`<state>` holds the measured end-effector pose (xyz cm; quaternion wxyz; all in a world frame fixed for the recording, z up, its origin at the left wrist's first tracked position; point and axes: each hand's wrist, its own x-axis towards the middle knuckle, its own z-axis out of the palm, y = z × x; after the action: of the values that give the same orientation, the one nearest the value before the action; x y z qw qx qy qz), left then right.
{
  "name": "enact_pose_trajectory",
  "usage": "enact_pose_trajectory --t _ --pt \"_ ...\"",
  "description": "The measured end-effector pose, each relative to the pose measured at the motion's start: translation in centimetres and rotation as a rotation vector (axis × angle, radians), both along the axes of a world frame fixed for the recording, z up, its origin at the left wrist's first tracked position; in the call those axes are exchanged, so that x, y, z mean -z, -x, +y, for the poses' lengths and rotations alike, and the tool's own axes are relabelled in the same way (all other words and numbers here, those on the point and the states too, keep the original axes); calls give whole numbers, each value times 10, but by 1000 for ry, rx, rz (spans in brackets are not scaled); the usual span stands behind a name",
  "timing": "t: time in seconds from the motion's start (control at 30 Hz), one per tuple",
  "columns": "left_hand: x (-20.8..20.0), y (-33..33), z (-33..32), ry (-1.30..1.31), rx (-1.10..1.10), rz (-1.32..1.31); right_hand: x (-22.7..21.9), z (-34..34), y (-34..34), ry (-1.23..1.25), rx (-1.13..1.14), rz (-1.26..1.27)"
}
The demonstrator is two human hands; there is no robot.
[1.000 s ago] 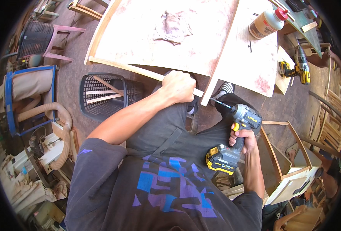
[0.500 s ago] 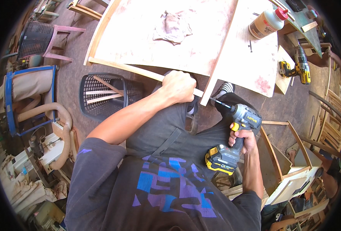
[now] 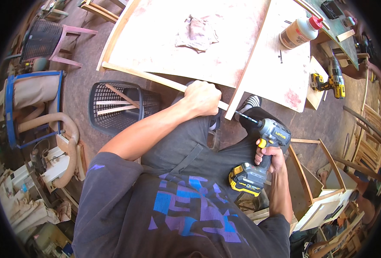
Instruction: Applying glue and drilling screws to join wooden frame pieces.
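Note:
My left hand is closed around a thin wooden rail that runs along the near edge of a pale wooden panel frame. Beside that fist, the rail meets the end of a longer wooden strip lying across the panel. A grey and yellow cordless impact driver is in my right hand, with the index finger by its yellow trigger. Its bit points left at the outer side of the strip's end; whether the tip touches the wood, or carries a screw, I cannot tell.
A crumpled cloth, a glue bottle with red cap and a loose dark screw lie on the panel. A yellow-black drill rests at right. A dark plastic basket holding wood strips stands left; a wooden frame sits lower right.
The panel frame appears slightly lower and to the right in the view. Both hands keep their grips, and the driver's bit stays by the strip's end.

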<state>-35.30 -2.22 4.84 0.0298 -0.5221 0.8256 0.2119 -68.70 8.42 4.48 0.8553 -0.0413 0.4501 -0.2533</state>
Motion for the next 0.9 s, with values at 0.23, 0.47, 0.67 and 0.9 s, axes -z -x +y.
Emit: enact_pose_trajectory --t 0.23,0.47,0.67,0.9 --pt "-2 0 1 -22 -20 12 2 0 1 14 -5 -13" --pt "-2 0 0 -3 -15 28 1 0 0 10 5 36" --pt "-1 -1 1 -27 -17 30 3 1 1 42 -10 10" --pt "1 -1 2 8 -11 23 6 0 2 38 -12 0"
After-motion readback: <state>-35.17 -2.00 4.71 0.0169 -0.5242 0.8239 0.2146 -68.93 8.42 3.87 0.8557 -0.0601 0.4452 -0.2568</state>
